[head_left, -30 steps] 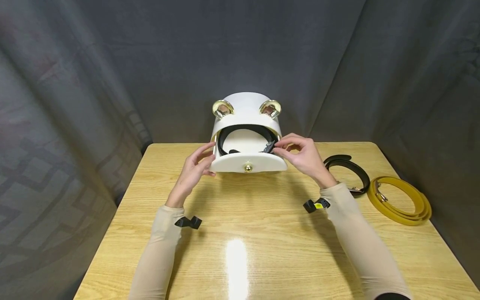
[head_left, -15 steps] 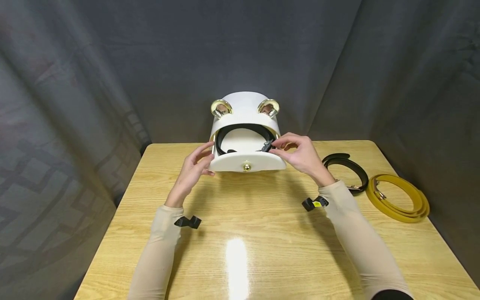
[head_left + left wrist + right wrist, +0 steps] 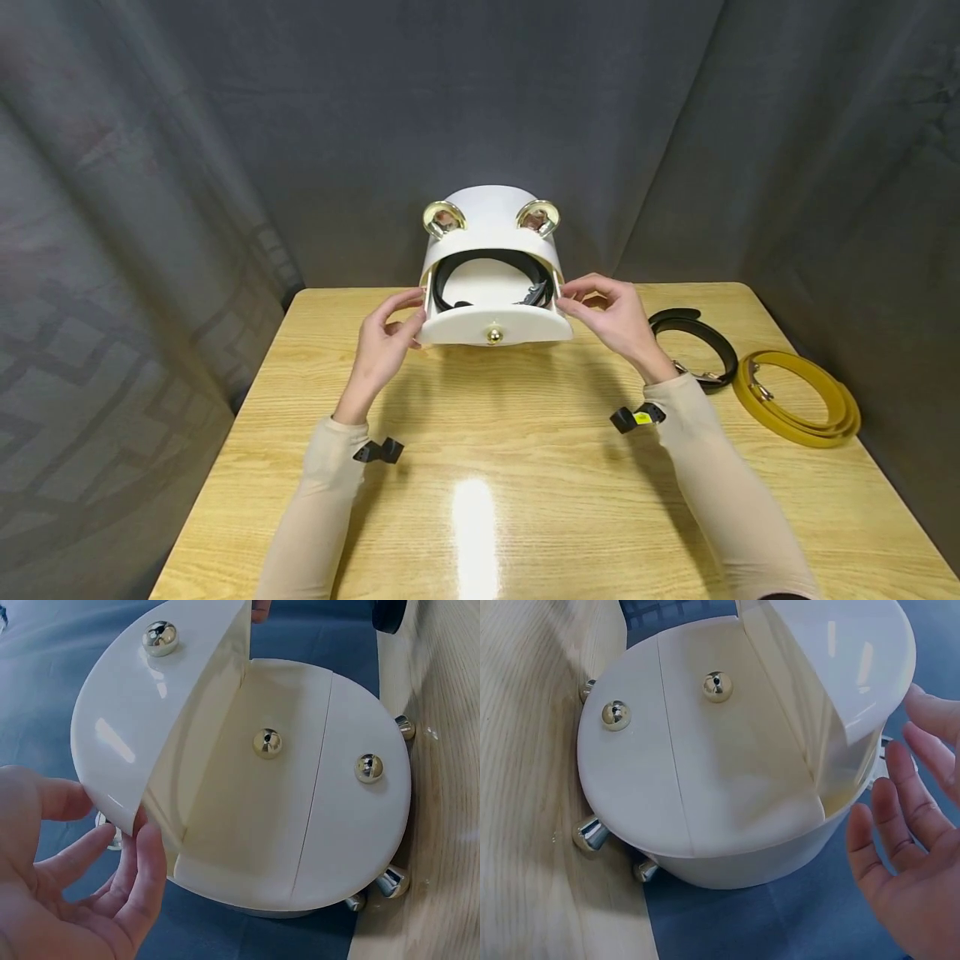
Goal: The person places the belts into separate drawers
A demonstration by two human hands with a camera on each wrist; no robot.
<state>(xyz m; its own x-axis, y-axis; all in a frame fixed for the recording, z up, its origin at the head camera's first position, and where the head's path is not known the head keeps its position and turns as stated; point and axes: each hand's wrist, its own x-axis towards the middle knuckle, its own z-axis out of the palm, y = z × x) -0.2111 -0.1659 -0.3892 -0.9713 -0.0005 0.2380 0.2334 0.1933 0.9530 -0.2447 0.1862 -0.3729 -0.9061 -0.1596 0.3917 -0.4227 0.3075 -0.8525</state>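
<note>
A white rounded drawer box with gold-coloured ears (image 3: 491,204) stands at the back of the table. Its top drawer (image 3: 457,325) is pulled out, and a coiled black belt (image 3: 536,271) with a silver buckle lies inside. My left hand (image 3: 386,342) pinches the left corner of that drawer's front; in the left wrist view the thumb and fingers meet around the corner. Beside the drawer's right edge is my right hand (image 3: 611,317), its thumb tip at the edge and its other fingers loosely extended in the right wrist view. Neither hand holds the belt.
To the right on the wooden table (image 3: 555,492) lie a second coiled black belt (image 3: 720,342) and a coiled yellow belt (image 3: 840,404). Two lower drawers with gold knobs (image 3: 267,743) are closed flush. A grey curtain (image 3: 480,100) hangs behind.
My right hand has left the belt's buckle area and moved right, to the outer edge of the drawer. The left hand has shifted slightly at its corner. The drawer stays out.
</note>
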